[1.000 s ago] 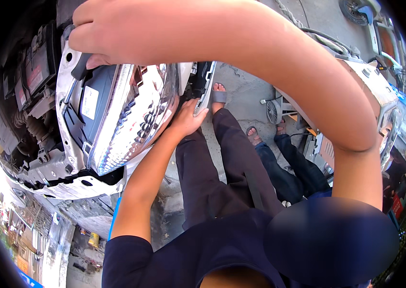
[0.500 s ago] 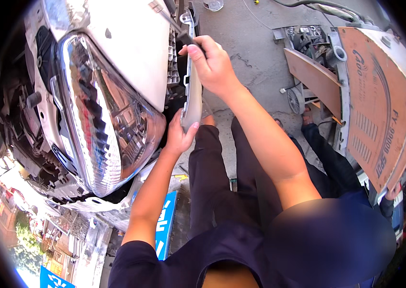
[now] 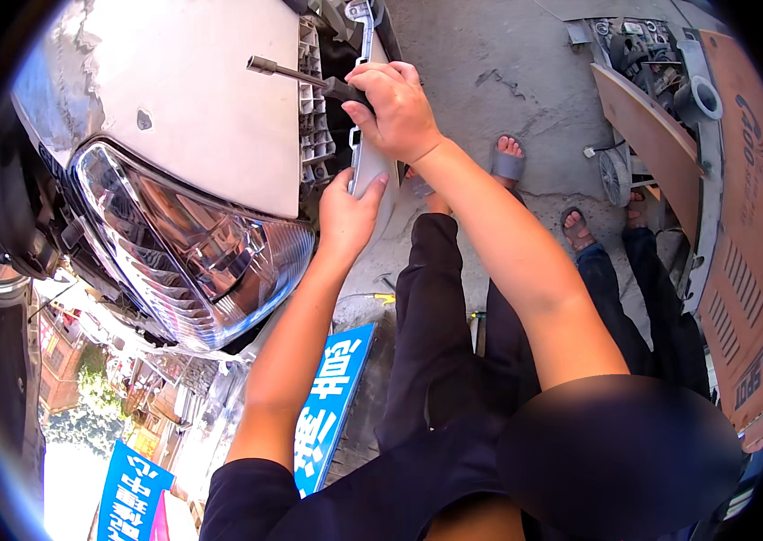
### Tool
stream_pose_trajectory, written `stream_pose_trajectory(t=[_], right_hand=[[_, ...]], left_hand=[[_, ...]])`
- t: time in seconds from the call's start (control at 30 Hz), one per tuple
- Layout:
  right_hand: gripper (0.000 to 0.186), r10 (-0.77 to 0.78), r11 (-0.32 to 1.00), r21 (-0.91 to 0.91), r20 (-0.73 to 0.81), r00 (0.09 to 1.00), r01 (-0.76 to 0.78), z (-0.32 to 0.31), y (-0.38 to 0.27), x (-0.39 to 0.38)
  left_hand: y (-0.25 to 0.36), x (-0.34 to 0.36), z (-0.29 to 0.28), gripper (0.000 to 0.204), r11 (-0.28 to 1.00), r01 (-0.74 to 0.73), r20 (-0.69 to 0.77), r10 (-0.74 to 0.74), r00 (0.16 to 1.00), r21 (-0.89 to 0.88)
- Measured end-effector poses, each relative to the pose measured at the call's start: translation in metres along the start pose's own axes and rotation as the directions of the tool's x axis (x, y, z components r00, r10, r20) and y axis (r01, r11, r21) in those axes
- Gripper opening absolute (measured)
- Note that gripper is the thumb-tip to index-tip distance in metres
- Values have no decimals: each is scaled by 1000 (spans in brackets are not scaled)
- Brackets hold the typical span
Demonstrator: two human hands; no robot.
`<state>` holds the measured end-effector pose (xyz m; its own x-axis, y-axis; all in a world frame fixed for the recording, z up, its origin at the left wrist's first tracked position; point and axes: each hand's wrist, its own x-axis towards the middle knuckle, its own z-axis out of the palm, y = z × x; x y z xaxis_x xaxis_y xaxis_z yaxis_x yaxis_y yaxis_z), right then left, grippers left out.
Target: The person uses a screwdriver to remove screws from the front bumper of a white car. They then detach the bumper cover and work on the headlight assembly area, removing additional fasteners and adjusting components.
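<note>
Gripped a socket driver (image 3: 307, 77) in the tightly curled right hand (image 3: 395, 110), just beside the edge of a pale car panel (image 3: 371, 160); held that edge in the loosely bent left hand (image 3: 346, 216), near the headlight (image 3: 210, 248).

A rough grey concrete floor (image 3: 463, 99), marked by dark cracks (image 3: 501, 81), spreads across the upper middle, with a brown panel (image 3: 751, 225) bordering it at the far right. At the lower left the place opens to the outdoors — a reddish-brown building (image 3: 55, 350), green foliage (image 3: 88, 394) and a white glare of daylight (image 3: 66, 473). Two blue signs (image 3: 336, 388) with white lettering stand out, one at the lower edge and one nearer the middle.
</note>
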<state>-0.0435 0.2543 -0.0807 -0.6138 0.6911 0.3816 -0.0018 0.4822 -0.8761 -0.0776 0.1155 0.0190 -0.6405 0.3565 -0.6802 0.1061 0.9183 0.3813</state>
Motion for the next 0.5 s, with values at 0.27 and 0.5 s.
stream_pose_trajectory(t=[0.27, 0.5], right_hand=[[29, -56, 998, 14, 127, 990, 55, -10, 21, 0], [35, -139, 990, 19, 150, 979, 138, -3, 25, 12]], left_hand=[[3, 6, 9, 40, 998, -2, -10, 1, 1000, -58], [-53, -16, 6, 44, 970, -156, -45, 150, 988, -187]])
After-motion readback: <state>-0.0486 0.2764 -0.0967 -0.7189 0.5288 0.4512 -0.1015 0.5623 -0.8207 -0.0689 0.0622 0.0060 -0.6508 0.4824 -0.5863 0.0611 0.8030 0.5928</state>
